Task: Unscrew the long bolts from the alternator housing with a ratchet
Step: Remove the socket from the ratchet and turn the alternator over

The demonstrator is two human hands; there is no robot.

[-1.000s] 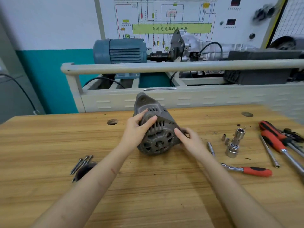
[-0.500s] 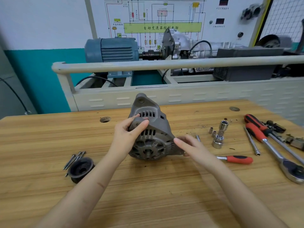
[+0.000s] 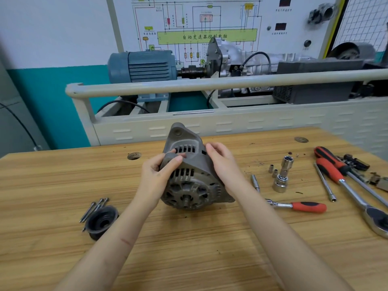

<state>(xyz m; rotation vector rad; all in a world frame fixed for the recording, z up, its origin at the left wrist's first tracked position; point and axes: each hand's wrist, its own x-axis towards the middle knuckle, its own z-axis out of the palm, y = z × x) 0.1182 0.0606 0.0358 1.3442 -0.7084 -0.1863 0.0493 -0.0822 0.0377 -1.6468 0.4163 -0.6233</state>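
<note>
Hands hold the alternator (image 3: 189, 177) in the middle of the bench (image 3: 63, 175): left hand (image 3: 156, 177) grips its left side, right hand (image 3: 222, 164) wraps its right.

About three long bolts (image 3: 93, 208) already lie out, near left by one black cap (image 3: 101, 221). On the right rest two ratchets (image 3: 298, 206), both untouched. I think the unscrewing is mostly done, but I cannot tell if bolts remain.

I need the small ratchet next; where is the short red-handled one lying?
In the head view, the short red-handled ratchet lies on the wooden table, right of the alternator, just nearer the camera than the upright socket.
</note>
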